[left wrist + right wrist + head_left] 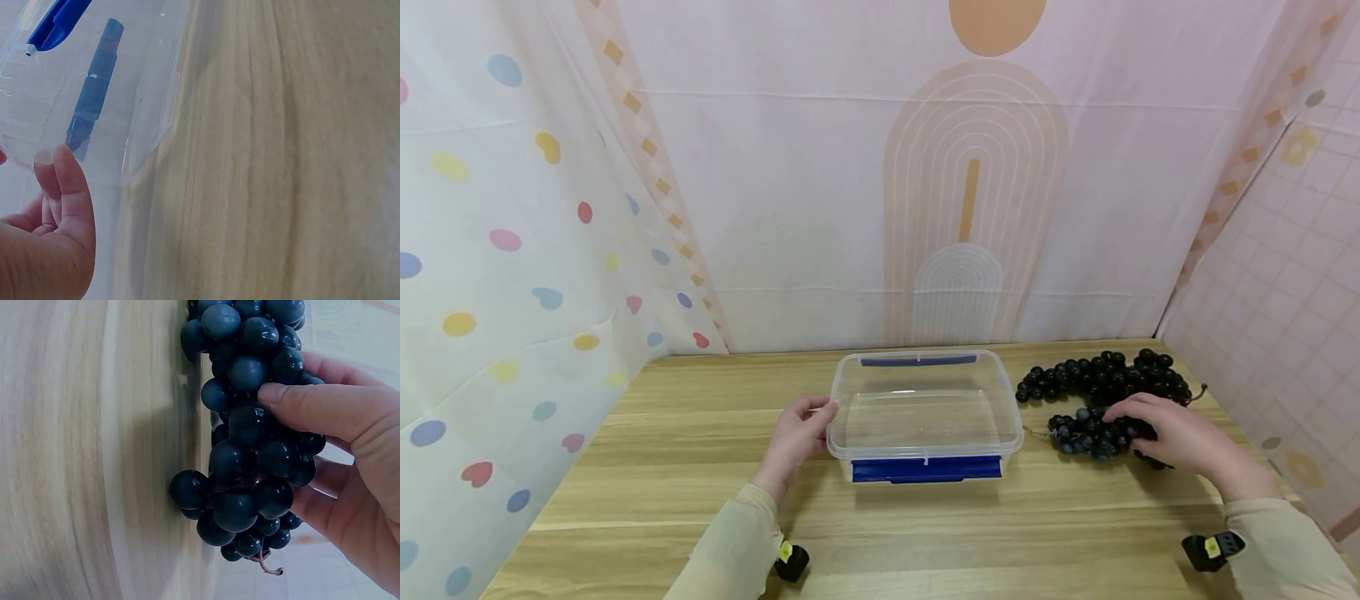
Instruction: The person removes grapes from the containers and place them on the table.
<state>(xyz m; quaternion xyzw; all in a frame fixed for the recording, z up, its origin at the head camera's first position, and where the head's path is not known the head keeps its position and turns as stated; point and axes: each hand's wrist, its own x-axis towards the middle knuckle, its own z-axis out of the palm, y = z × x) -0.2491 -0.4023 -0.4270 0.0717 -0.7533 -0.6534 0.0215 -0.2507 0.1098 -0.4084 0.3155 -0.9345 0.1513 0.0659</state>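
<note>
A clear plastic food container [925, 425] with blue clips stands near the middle of the wooden table. At its left edge, my left hand [796, 442] grips the rim between thumb and fingers; the left wrist view shows the thumb tip against the clear plastic. To the right lie two bunches of dark grapes. My right hand [1176, 437] holds the nearer bunch of grapes [1082, 435], its thumb [312, 403] pressed on the berries and the other fingers partly hidden behind them. The second bunch [1101, 375] lies just beyond, with a bare stem at its right end.
The wooden table [685, 467] meets a pale patterned curtain [797, 208] at its back edge. A dotted cloth [550, 250] hangs on the left and a checked one [1277, 333] on the right, close beside the grapes.
</note>
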